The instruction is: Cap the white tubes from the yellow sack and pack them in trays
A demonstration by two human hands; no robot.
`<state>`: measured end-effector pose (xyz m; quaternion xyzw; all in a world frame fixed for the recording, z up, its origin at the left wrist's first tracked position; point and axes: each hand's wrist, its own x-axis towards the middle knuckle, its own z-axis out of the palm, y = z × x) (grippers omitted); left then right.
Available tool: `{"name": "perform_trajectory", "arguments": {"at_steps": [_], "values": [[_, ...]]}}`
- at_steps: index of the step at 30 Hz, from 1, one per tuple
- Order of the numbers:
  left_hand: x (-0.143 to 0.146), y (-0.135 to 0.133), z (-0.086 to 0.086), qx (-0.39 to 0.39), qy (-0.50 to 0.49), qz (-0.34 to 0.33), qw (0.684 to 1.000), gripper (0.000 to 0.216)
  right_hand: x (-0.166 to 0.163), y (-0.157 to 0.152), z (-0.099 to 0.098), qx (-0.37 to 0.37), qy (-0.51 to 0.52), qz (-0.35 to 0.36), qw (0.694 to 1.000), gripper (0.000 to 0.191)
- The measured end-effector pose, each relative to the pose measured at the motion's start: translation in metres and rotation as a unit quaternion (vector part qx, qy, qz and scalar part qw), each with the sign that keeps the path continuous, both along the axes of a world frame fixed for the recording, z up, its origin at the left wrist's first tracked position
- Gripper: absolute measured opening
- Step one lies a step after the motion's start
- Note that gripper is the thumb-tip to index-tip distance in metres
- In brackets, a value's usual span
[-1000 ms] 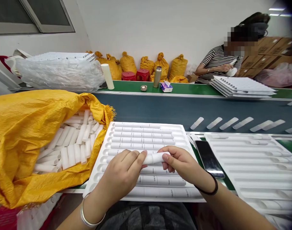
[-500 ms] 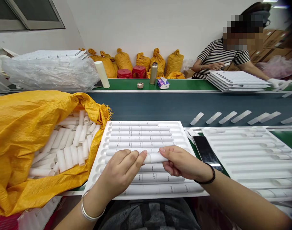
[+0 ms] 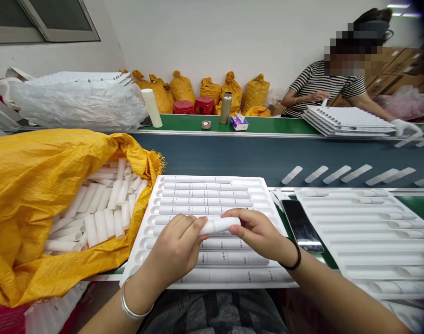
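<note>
A short white tube [image 3: 217, 226] with a seam ring near its middle is held between both hands, tilted slightly up to the right. My left hand [image 3: 179, 246] is closed round its left end. With thumb and fingers, my right hand [image 3: 260, 234] pinches the right end. Beneath them lies a white grooved tray [image 3: 142, 246], its grooves holding rows of white tubes [image 3: 205, 202] with small printed marks and dark lines. My hands and forearms hide part of the middle and lower rows.
A yellow sack [image 3: 34, 185] of loose white tubes [image 3: 100, 225] is on the left. Right of the tray are a phone [image 3: 298, 222] and a second tray [image 3: 365, 241]. Beyond runs a dark belt [image 3: 215, 153] carrying several tubes. A co-worker [image 3: 326, 83] handles tubes by stacked trays [image 3: 347, 120].
The held tube has shifted a little left and tilted up at its right end. My right fingers have changed their grip on it. Tubes on the belt appear slightly further right.
</note>
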<state>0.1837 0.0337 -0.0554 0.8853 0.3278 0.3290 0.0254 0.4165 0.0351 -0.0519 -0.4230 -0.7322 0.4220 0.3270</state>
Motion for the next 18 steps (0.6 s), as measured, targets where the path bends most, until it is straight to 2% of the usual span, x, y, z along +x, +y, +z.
{"name": "perform_trajectory", "arguments": {"at_steps": [4,7,11,14,16,18], "values": [[0.0,0.002,-0.003,0.037,0.032,0.004,0.999,0.032,-0.003,0.004,-0.001,-0.145,0.069,0.013,0.987,0.033],[0.001,0.003,-0.006,0.042,0.05,0.006,0.998,0.039,-0.005,0.005,-0.001,-0.163,0.072,0.012,0.984,0.034],[0.003,0.001,-0.012,0.038,0.082,0.01,0.996,0.064,-0.012,0.001,0.002,-0.108,0.042,0.021,0.993,0.029],[0.007,-0.004,-0.015,0.021,0.082,0.001,0.996,0.07,-0.019,-0.003,-0.001,-0.087,0.004,0.04,0.995,0.031],[0.007,-0.006,-0.016,-0.004,0.092,-0.016,0.996,0.072,-0.021,-0.001,-0.006,-0.025,-0.077,0.076,0.994,0.027],[-0.003,-0.003,-0.017,-0.036,0.1,-0.013,0.994,0.072,-0.017,0.01,-0.013,0.078,-0.186,0.089,0.975,0.022]]}}
